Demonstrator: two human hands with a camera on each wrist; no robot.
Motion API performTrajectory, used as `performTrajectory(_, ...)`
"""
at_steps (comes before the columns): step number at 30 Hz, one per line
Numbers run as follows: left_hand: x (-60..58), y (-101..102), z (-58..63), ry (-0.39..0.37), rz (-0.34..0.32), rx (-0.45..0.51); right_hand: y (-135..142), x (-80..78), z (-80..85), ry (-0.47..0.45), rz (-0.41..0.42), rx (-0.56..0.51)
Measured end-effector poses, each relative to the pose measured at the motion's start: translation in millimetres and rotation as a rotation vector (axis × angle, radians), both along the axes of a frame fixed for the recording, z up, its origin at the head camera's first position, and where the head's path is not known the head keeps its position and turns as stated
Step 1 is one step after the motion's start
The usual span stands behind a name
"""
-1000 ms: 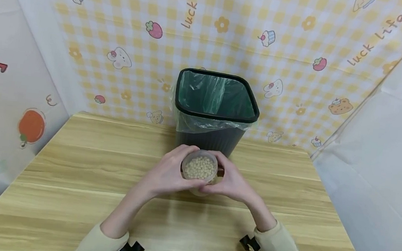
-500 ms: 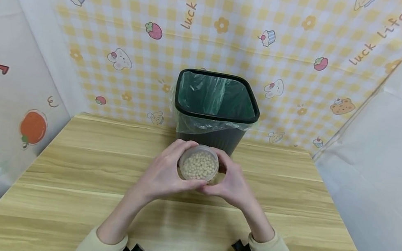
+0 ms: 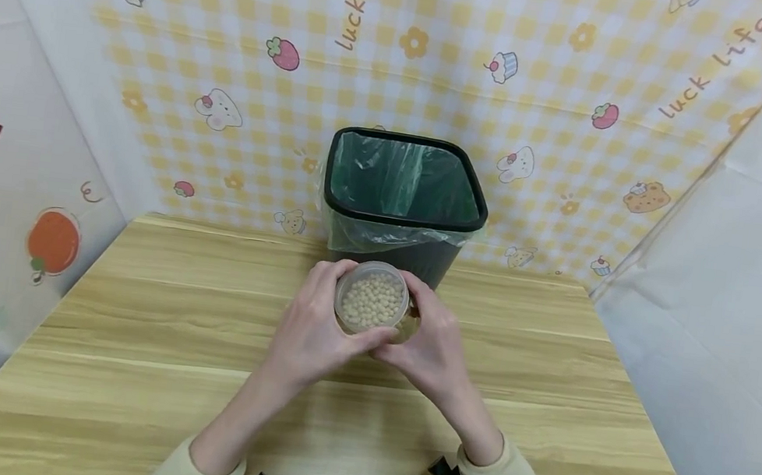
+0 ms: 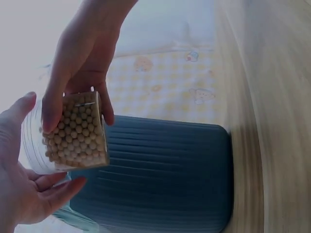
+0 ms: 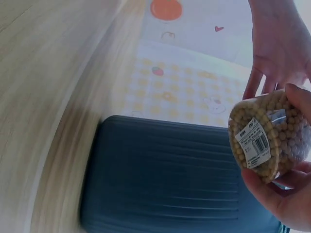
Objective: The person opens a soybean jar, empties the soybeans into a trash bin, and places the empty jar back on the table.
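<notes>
A clear round plastic jar (image 3: 371, 299) full of small pale round beads is held between both hands, above the table and just in front of the trash bin. My left hand (image 3: 314, 328) curls round its upper part, thumb across the near side. Lower down, my right hand (image 3: 435, 346) grips the opposite side, and the two thumbs meet at the front. Seen in the left wrist view, the jar (image 4: 77, 131) lies apart from the table surface. On the base of the jar (image 5: 265, 133), the right wrist view shows a white barcode label (image 5: 253, 143).
A dark trash bin (image 3: 414, 257) with a black rim and a clear bag liner (image 3: 367, 236) stands behind the hands, against the yellow checked backdrop (image 3: 232, 56). The wood-grain table (image 3: 147, 368) runs between white side sheets (image 3: 724, 324).
Both hands have raised the jar and shifted it slightly away from me and to the left. Its top looks a little larger now. The bin has stayed in place.
</notes>
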State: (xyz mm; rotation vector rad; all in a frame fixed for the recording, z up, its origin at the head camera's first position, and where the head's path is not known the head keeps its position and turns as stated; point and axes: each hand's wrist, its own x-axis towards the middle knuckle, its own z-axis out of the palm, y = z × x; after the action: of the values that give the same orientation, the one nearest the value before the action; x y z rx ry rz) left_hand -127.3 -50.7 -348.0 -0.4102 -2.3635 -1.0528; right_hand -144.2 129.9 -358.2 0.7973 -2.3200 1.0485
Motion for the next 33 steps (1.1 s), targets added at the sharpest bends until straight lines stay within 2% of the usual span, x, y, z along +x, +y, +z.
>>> performTrajectory(4, 1.4, 1, 2.8, -0.1, 0.04, -0.026, 3, -2.8, -0.4, -0.071, 0.025, -0.031)
performTrajectory(7, 1.4, -3, 7.3, -0.199, -0.025, 0.003, 8, -3.7, 2.3, -0.207, 0.089, -0.1)
performTrajectory(10, -0.4, -14, 11.6, -0.26, -0.175, 0.08, 13, -4.0, 6.9, -0.349, 0.165, -0.162)
performTrajectory(15, -3.5, -32, 12.0, -0.257, -0.447, 0.129, 19, -5.9, 9.3, -0.502, 0.347, -0.236)
performTrajectory(20, -2.2, -42, 3.9, -0.291, -0.63, 0.149, 22, -5.1, 1.3, -0.648, 0.585, -0.278)
performTrajectory(24, -1.8, -47, -1.0, -0.319, -0.743, 0.208, 21, -5.2, -4.2, -0.709, 0.66, -0.238)
performTrajectory(27, -4.4, -50, -2.0, -0.319, -0.798, 0.197, 19, -7.6, -4.3, -0.724, 0.687, -0.201)
performTrajectory(33, -14.8, -47, -3.5, -0.369, -0.801, 0.059, 20, -16.9, -3.9, -0.731, 0.71, -0.105)
